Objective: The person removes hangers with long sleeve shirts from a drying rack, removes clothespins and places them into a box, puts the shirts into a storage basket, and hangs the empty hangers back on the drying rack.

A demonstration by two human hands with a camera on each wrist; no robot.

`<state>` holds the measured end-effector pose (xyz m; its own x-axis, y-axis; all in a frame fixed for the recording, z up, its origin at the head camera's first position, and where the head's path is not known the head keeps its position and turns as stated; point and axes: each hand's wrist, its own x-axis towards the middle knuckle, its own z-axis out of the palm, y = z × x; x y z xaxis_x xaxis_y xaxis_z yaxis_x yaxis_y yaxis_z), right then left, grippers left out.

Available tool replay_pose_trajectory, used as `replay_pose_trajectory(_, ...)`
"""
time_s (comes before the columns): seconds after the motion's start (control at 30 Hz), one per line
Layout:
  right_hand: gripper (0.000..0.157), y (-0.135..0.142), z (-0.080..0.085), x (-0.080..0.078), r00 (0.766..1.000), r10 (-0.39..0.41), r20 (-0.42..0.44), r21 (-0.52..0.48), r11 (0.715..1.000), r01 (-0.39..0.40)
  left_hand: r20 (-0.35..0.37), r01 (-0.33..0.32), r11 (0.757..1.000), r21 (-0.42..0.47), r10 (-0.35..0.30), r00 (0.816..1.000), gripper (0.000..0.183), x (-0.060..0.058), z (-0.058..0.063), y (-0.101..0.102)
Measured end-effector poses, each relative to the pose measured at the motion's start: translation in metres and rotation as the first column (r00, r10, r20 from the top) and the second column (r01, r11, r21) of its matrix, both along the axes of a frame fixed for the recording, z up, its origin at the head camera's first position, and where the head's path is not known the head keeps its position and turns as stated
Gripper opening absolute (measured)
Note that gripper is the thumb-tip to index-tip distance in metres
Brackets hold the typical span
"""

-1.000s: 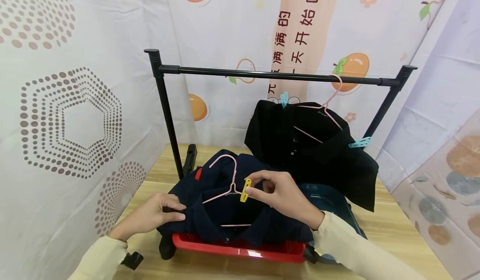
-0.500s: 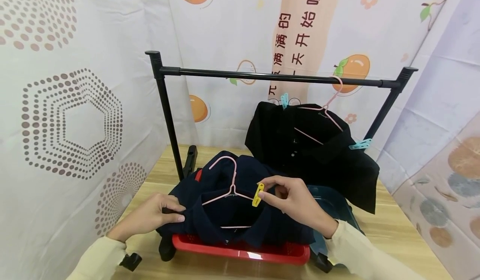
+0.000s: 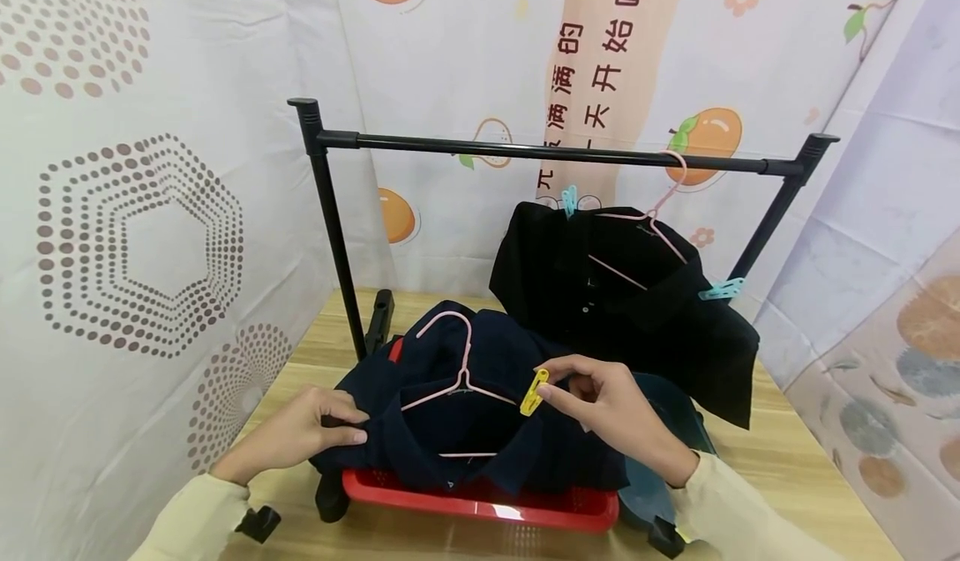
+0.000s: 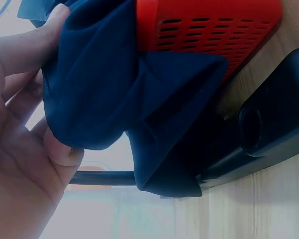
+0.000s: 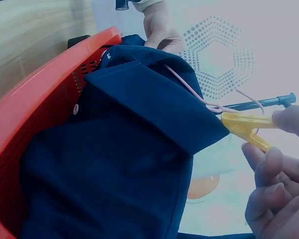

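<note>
A navy collared shirt (image 3: 566,461) lies over a red basket (image 3: 450,501), with a pink hanger (image 3: 468,348) inside its neck opening. My left hand (image 3: 303,428) pinches the shirt at its left shoulder. In the left wrist view, thumb and fingers (image 4: 64,149) press the navy cloth (image 4: 92,74) between them. My right hand (image 3: 603,398) pinches a yellow clothespin (image 3: 534,392) beside the right side of the collar. Seen from the right wrist, the clothespin (image 5: 246,122) has its tip at the collar's edge near the hanger arm; whether it bites the cloth, I cannot tell.
A black rack bar (image 3: 480,150) spans the back. From it hangs a black shirt (image 3: 637,336) on a pink hanger (image 3: 666,198), with two blue clothespins (image 3: 722,289) clipped on. Behind my right hand a dark teal basin (image 3: 671,390) stands on the wooden table (image 3: 787,478).
My right hand has moved rightward with the yellow clothespin, from near the hanger's neck to the right side of the collar. The left hand keeps its place on the shirt.
</note>
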<state>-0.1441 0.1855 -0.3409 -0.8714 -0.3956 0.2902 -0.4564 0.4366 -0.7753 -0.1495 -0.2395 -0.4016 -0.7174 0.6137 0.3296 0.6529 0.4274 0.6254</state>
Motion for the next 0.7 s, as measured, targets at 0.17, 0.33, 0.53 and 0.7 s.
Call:
replay_pose_trajectory(0.17,0.024,0.005,0.003,0.0,1.0,-0.009,-0.002,-0.011,1.0,0.009,-0.004,0.002,1.0,0.004,-0.002,1.0,0.017,0.0,0.0,0.0)
replay_pose_trajectory(0.33,0.024,0.012,0.005,0.001,1.0,-0.016,-0.011,-0.034,0.999,0.016,-0.004,0.008,1.0,0.003,-0.008,1.0,0.018,0.0,-0.001,-0.001)
replay_pose_trajectory(0.53,0.024,0.019,0.005,0.002,0.998,-0.056,0.007,-0.032,0.998,0.056,0.0,-0.001,1.0,-0.009,0.001,1.0,0.018,0.001,-0.002,-0.002)
replay_pose_trajectory(0.7,0.023,0.022,0.01,0.008,0.996,-0.091,0.021,-0.017,0.996,0.091,0.002,0.001,1.0,-0.004,-0.001,1.0,0.018,0.001,0.0,-0.002)
